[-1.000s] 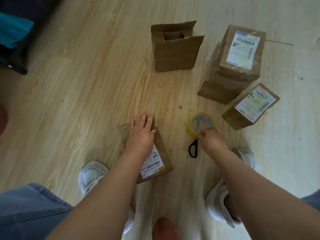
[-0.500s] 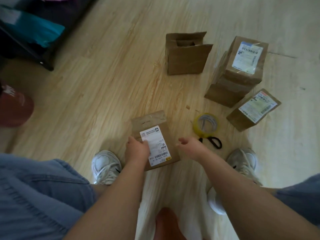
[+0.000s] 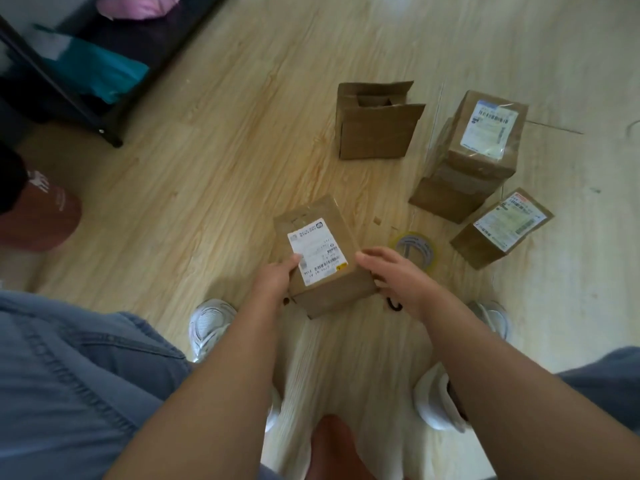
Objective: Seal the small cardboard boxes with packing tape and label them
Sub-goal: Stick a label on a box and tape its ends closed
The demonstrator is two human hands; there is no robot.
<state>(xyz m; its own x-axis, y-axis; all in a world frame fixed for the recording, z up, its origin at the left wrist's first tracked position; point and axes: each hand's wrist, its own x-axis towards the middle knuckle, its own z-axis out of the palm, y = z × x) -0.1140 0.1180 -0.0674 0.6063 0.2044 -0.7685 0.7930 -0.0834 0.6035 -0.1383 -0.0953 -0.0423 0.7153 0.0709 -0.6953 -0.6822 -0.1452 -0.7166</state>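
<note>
A small labelled cardboard box [image 3: 322,244] is lifted off the wooden floor in front of me, its white label facing up. My left hand [image 3: 275,278] grips its near left corner, thumb on the label. My right hand [image 3: 391,271] is at the box's right side with fingers spread, touching its edge. A roll of clear packing tape [image 3: 417,249] lies on the floor just right of my right hand. A black scissors handle [image 3: 393,304] shows under my right wrist.
An open, unsealed box [image 3: 375,124] stands farther back. Two taped, labelled boxes are stacked at right [image 3: 481,147], another labelled one [image 3: 502,228] beside them. A dark rack [image 3: 86,98] with clothes is at upper left. My white shoes [image 3: 207,323] flank the box.
The box has been raised from the floor and turned toward me. My right hand has left the tape and scissors and come to the box's right side. The view shifted left.
</note>
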